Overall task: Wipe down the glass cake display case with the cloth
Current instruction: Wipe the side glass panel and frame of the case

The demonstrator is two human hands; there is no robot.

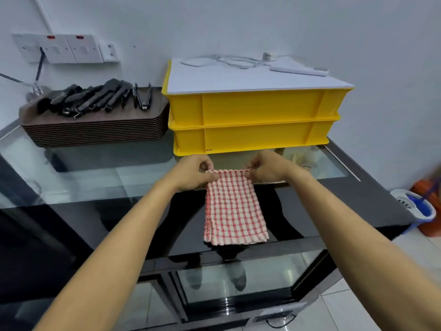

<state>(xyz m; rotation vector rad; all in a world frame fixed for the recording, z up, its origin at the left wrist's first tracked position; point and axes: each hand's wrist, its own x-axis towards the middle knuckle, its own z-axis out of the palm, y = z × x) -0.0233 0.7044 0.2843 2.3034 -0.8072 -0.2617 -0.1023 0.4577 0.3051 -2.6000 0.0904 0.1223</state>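
Seen from the head camera, a person is holding a red-checked cloth (pixel 233 206) over the top of the glass display case (pixel 95 182), the left hand (pixel 194 174) and the right hand (pixel 267 169) each pinching one upper corner of the folded cloth so that it is hanging down towards the case's near edge. Along the case's far edge, a stack of brown trays (pixel 95 130) carrying black tongs (pixel 95 99) is sitting at the left, and two stacked yellow crates (pixel 253 120) are standing just beyond the hands. A mop bucket (pixel 415 209) is standing on the floor past the case's right end. The wiping does not appear to be under way yet. The risk from here is that a wide sweep towards the far edge could be knocking the crates or trays, and wiping with only pinched corners could be letting the cloth bunch and smear the glass.
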